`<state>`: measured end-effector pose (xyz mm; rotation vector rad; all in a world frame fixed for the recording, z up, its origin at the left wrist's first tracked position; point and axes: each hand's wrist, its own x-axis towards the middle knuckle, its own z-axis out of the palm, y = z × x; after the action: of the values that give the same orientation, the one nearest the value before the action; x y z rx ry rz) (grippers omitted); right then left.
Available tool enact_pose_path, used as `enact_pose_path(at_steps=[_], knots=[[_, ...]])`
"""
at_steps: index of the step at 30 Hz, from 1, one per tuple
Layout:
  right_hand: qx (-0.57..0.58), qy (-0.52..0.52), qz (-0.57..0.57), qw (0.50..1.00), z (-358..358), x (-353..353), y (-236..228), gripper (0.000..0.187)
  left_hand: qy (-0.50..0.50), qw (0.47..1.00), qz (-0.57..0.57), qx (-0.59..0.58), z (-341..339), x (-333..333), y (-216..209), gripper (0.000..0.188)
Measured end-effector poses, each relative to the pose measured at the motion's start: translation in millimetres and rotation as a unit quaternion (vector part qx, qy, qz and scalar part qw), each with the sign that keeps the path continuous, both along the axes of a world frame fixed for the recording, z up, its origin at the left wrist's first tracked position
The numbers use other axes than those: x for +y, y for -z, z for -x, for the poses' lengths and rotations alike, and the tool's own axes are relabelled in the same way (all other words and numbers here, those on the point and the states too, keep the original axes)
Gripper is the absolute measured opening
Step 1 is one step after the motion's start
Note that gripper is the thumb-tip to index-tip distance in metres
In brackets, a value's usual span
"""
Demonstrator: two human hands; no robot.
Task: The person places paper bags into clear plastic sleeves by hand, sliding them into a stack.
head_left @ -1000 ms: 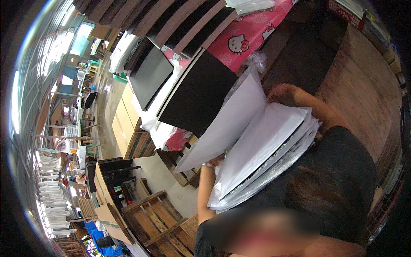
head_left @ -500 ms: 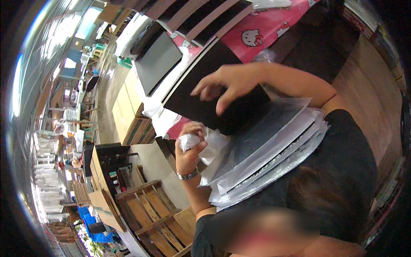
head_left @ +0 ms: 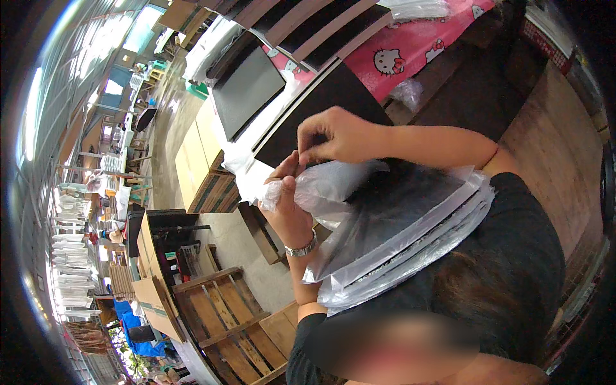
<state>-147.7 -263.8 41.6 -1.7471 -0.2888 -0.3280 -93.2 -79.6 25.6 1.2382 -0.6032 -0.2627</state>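
Observation:
My left hand [head_left: 287, 208], with a metal watch on its wrist, is closed on crumpled translucent plastic film [head_left: 333, 183]. One wad sticks out at its outer side, and the rest spreads toward the right below my other hand. My right hand [head_left: 340, 136] is bent in a pinch, its fingertips meeting the left fingertips; what lies between them is too small to make out. Behind both hands a flat black panel [head_left: 333, 96] lies on the table. Against my body rests a stack of clear plastic sleeves [head_left: 410, 237], fanned at the edges.
Ahead, dark slatted panels [head_left: 314, 32] and a grey-black sheet [head_left: 247, 93] lie on the table, with a pink printed cover [head_left: 410, 54]. At left are stacked cardboard [head_left: 202, 157] and a wooden pallet [head_left: 224, 314]. A clear plastic bundle [head_left: 407, 95] sits right of the panel.
My right hand has come down and left from over the black panel, closing its spread fingers into a pinch beside the left hand. The film now stretches farther right.

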Motion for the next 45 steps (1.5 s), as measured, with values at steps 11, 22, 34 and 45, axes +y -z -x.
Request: enact_pose_path(at_steps=[11,22,34,45], knots=[[-0.006,0.041,0.012,0.999,8,4,2,0.01,-0.014,0.999,-0.043,-0.028,-5,-3,12,0.039],[0.0,0.018,-0.065,0.998,9,3,4,0.01,-0.044,0.999,0.028,0.013,-5,-12,6,0.03],[-0.017,0.119,-0.036,0.992,3,-8,2,0.009,-0.089,0.993,-0.049,-0.061,-6,-15,-4,0.021],[0.157,-0.37,0.11,0.909,21,-8,14,0.019,0.064,0.99,-0.019,0.125,-40,46,9,0.036]])
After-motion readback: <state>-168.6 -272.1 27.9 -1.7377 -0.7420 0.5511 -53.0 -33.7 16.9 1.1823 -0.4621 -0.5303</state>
